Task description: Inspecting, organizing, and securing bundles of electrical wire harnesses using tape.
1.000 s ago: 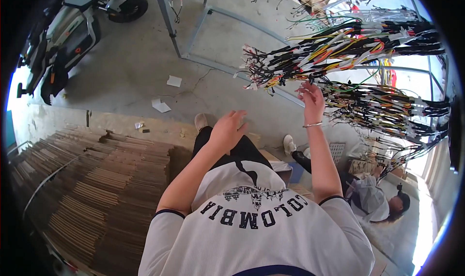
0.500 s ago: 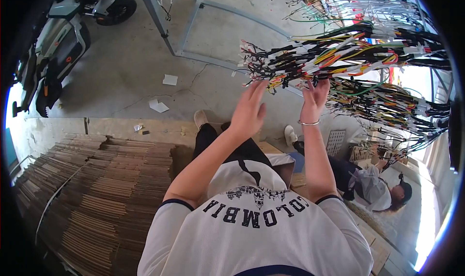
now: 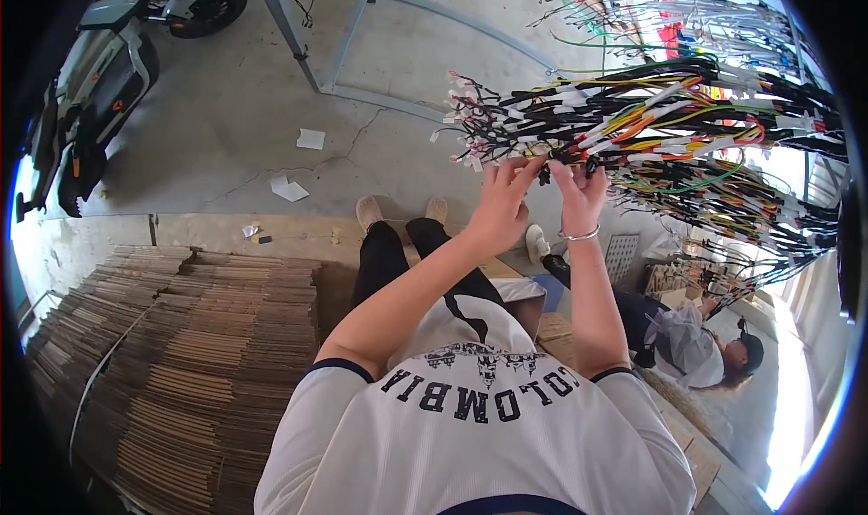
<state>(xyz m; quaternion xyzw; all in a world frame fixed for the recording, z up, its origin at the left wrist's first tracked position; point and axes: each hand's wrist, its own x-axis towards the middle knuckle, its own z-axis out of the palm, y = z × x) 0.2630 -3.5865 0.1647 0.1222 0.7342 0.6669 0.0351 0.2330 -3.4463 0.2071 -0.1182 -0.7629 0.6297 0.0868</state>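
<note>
A thick bundle of wires [image 3: 633,108], mostly black with yellow, red and white ones, hangs in from the right. Its loose ends carry small white and black connectors. At the bundle's near edge my left hand [image 3: 500,209] has its fingers bent and closed at the wire ends. Close beside it, my right hand [image 3: 581,206], with a bracelet at the wrist, pinches wires with small black ends between thumb and fingers. Exactly which wires each hand grips is partly hidden by the fingers.
More wire bundles [image 3: 714,198] hang below and behind. A grey metal frame [image 3: 416,103] stands ahead. Flat cardboard stacks [image 3: 181,352] lie at left, with a motorbike [image 3: 108,81] beyond. Another person [image 3: 692,343] sits at lower right near a crate [image 3: 665,280].
My left hand has moved right and its stretched fingers have bent in to the wire ends. My right hand has closed on wires, slightly lower than before.
</note>
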